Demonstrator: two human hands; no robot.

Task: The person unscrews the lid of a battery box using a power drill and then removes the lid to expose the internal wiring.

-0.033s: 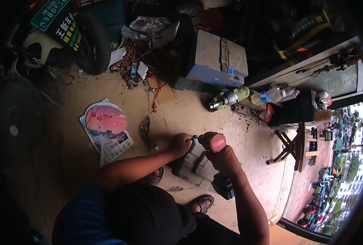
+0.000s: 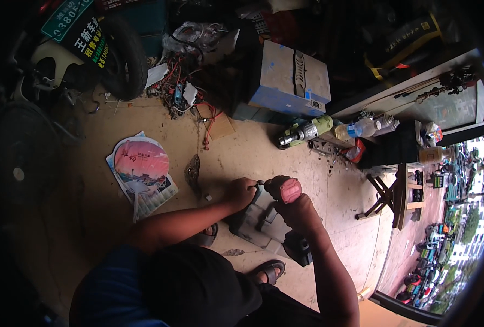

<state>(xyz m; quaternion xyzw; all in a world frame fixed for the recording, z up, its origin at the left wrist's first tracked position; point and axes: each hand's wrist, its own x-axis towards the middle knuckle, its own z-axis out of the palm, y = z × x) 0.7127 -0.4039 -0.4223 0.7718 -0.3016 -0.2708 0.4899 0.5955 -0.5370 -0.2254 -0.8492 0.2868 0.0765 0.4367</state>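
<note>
- On the floor, just ahead of a sandalled foot (image 2: 269, 271), lies a pale grey blocky object (image 2: 250, 223), with a person's two bare hands above its far edge
- The right hand (image 2: 302, 215) has its fingers wrapped round a power tool (image 2: 290, 191) with a pink end, its nose turned toward the left hand
- The left hand (image 2: 241, 193) is curled into a loose fist at that nose; I cannot tell whether its fingertips pinch the small dark piece there
- The step in hand looks to be lining up or running the tool; the next move seems to call for a firm right grip and left fingers clear of anything that turns
- What hinders most, I judge, is sight: hands and tool hide the contact point
- Beyond the hands rest a green drill (image 2: 307, 132), bottles (image 2: 356, 129) on their sides and a blue-and-grey box (image 2: 288, 79)
- To the left, well apart, are a pink hand fan (image 2: 142, 161) on papers and, farther off, tangled wires (image 2: 179, 95)
- To the right stands a wooden stool (image 2: 402, 196), out of the hands' way
</note>
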